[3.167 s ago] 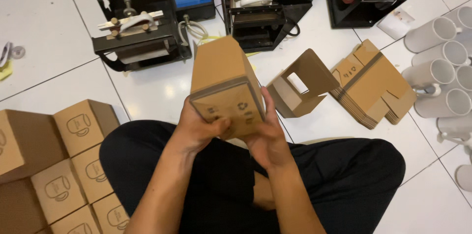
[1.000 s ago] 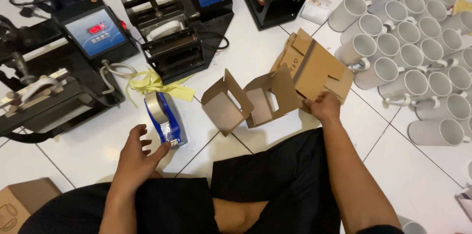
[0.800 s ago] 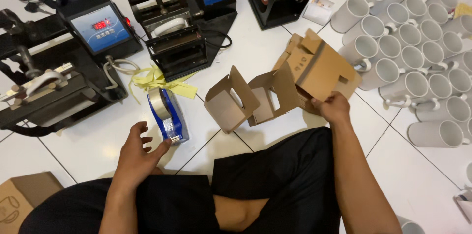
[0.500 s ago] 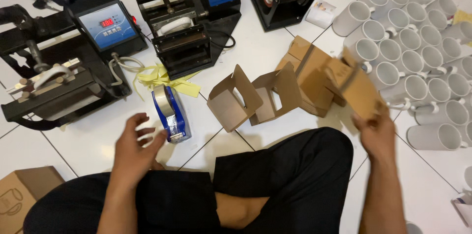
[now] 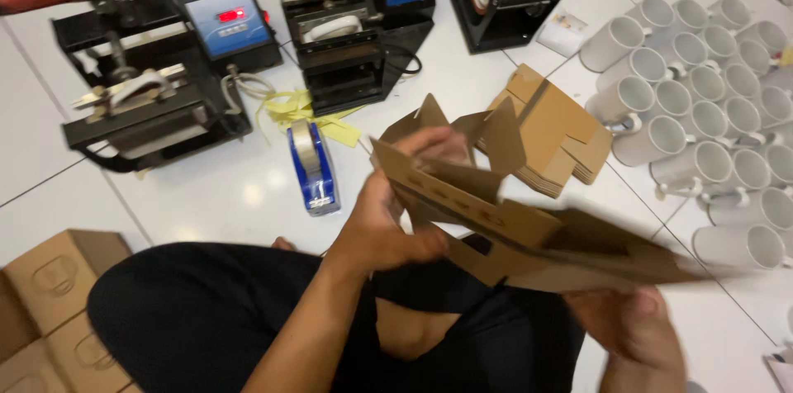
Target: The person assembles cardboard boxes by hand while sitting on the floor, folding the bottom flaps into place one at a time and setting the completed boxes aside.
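Inspector: Cardboard box blank (image 5: 512,232), flat and unfolded, held over the lap, just in front of the blue tape dispenser (image 5: 312,168). Left hand (image 5: 388,220) is closed on its near edge, thumb over the top face; right hand (image 5: 636,335) supports it from beneath, fingers curled under the far end.

Clerk: Handling?

Inspector: Judged light, thin and fairly stiff; it will crease if bent off the score lines. Best taken at the panel edges, not the loose flaps.

Clerk: Surroundings?

Inspector: White tiled floor (image 5: 206,203). Beyond the dispenser, black press machines (image 5: 165,71); to its right, stacked flat blanks (image 5: 553,137) and white mugs (image 5: 702,112), breakable; to its left, made-up boxes (image 5: 49,277).
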